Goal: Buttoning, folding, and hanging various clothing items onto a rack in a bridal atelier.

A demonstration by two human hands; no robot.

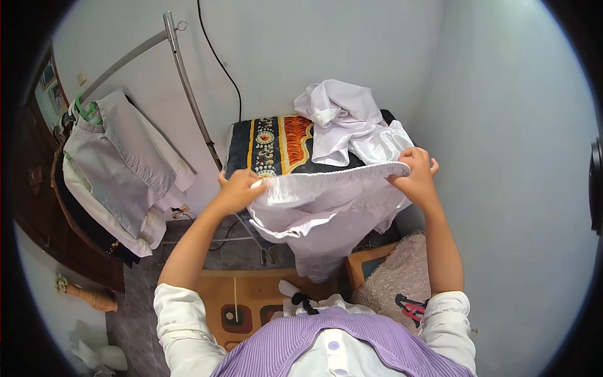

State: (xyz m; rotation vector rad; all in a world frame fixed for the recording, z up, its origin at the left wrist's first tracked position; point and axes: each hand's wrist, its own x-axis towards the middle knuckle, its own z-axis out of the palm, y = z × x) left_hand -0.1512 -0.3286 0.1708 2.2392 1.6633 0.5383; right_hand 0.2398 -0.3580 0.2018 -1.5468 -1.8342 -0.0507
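Note:
A thin white garment with a gathered elastic waistband [325,217] is stretched between my two hands. My left hand [240,191] grips one end of the waistband, and my right hand [417,176] grips the other end. The waistband's opening faces up, and the sheer cloth hangs below it past the table's near edge. Behind it, on a table padded with a patterned black, orange and yellow cloth [268,141], lies a crumpled pile of white satiny clothing [346,108]. My right hand is close to that pile.
A metal clothes rack [186,87] at the left holds shirts [122,151] on hangers. A black cable [219,59] runs down the wall. A lace-like cloth [395,273] lies low at the right, by the patterned orange-brown rug [212,282]. Walls stand behind and to the right.

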